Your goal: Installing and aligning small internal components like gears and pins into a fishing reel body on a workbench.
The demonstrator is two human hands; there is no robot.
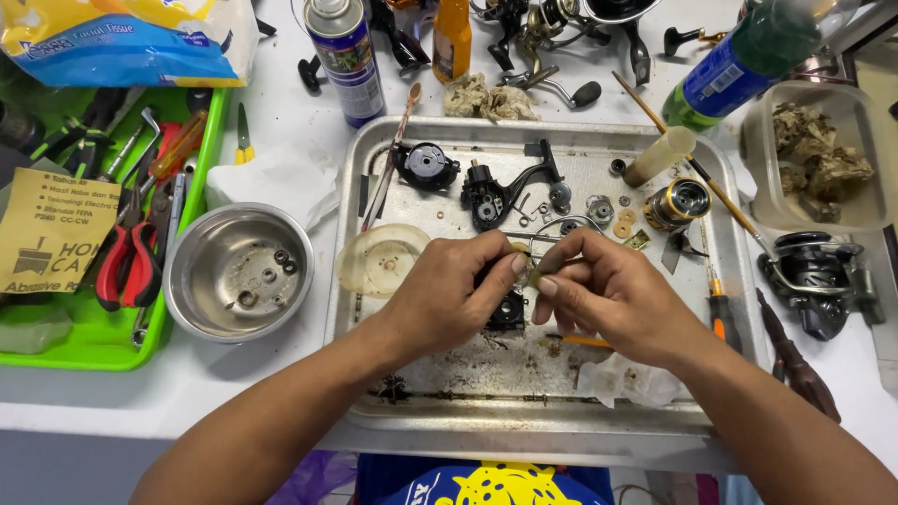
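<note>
A cluttered white workbench holds a metal tray [355, 187] strewn with fishing-reel parts. Over its middle, the left hand [449, 295] and right hand [603, 290] meet, fingertips pinching a small brass-coloured part [529, 273] above a black reel body [506, 311]. It looks like mid-reassembly; next probably calls for fine, steady seating.

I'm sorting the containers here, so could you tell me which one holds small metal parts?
The round steel bowl left of the tray; the plastic tub at right holds dirty wadded tissue.
</note>
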